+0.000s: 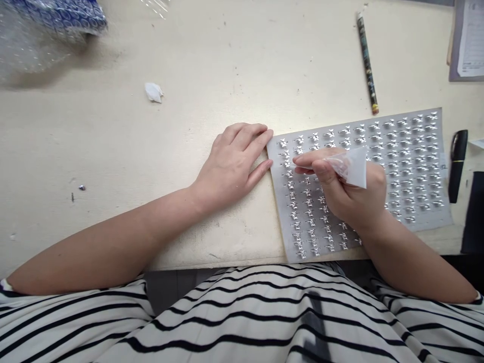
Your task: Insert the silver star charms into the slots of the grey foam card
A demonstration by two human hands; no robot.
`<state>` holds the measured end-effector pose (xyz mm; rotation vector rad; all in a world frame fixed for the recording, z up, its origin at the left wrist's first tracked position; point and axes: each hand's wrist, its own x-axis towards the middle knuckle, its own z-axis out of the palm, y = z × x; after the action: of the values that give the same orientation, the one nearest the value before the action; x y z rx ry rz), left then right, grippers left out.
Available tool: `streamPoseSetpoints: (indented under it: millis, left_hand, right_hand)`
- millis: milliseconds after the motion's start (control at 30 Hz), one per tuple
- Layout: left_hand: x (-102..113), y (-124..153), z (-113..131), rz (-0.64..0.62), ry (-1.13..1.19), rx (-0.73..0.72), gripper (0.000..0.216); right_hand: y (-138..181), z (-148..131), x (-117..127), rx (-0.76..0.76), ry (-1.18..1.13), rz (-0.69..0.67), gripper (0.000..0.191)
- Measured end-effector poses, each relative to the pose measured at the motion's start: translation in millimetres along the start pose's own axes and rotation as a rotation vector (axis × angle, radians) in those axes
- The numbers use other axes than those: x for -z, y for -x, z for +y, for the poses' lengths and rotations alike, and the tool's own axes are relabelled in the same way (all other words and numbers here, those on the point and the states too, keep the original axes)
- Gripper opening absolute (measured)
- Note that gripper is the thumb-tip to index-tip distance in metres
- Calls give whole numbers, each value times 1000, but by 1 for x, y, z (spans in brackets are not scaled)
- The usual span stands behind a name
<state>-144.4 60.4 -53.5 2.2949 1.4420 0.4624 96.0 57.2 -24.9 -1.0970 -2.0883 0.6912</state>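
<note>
A light grey sheet [279, 212] lies at a slant on the table, set with rows of small shiny silver rings [389, 122]. My left hand [240, 159] rests flat on the tabletop with its fingers stretched out, the fingertips at the sheet's left edge. Over the left-hand columns of rings, my right hand [351, 189] grips a small translucent cone-shaped bag [356, 164] between thumb and fingers. The wide end of the bag sticks up to the right. Its narrow tip is hidden by the fingers, and so are the rings beneath the hand.
Beyond the sheet lies a dark patterned pencil-like stick [366, 63]. A black pen [457, 166] is to the right, with a clipboard [456, 73] behind it. Crumpled white paper [153, 93] sits left of centre. Clear plastic wrap [34, 48] and a blue patterned package [71, 15] fill the far left corner.
</note>
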Motion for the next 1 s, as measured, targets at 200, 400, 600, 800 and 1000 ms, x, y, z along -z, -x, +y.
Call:
streamPoseSetpoints:
  millis: [200,400,600,800,1000]
  left_hand:
    - [0,0,0,9,-12,-5,48]
    - [-1,0,0,11,-7,-5,48]
    - [0,0,0,8,-15,-6,48]
    - [0,0,0,7,-4,-7,47]
    - [0,0,0,7,-15,-11,48]
  right_hand:
    - [-1,0,1,17,48,-16,17]
    - [1,-2,1,2,-28,53,20]
    - [3,-2,0,58,-102,130,18]
    - [2,0,4,66,-12,5,15]
    - [0,-1,4,48,25,-25,17]
